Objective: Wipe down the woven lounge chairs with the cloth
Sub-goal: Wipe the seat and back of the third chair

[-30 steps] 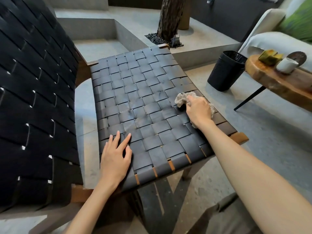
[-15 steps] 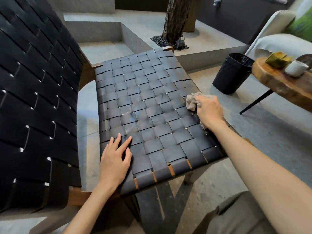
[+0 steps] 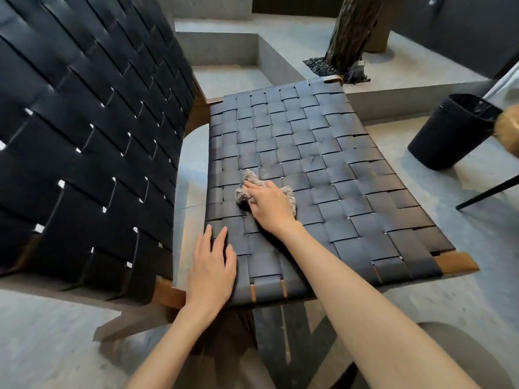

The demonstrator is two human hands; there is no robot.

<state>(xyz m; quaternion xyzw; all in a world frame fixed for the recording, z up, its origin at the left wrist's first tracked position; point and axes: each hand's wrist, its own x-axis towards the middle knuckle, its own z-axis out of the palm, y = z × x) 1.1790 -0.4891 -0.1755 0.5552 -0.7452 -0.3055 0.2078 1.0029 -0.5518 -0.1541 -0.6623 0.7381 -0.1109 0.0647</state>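
Observation:
A lounge chair with a black woven seat (image 3: 323, 153) on a wooden frame fills the middle of the view. Its woven backrest (image 3: 84, 122) rises at the left. A crumpled beige cloth (image 3: 250, 179) lies on the left part of the seat. My right hand (image 3: 269, 206) lies on top of the cloth and presses it against the straps, fingers bent over it. My left hand (image 3: 212, 265) rests flat on the seat's near left corner, fingers straight, holding nothing.
A black bin (image 3: 449, 130) stands on the concrete floor at the right, beside the edge of a wooden side table (image 3: 508, 130) with a thin black leg. A tree trunk (image 3: 354, 32) rises from a raised concrete platform behind the chair.
My right hand has slid the cloth from the seat's right edge across to its left part. The left hand has stayed on the near corner.

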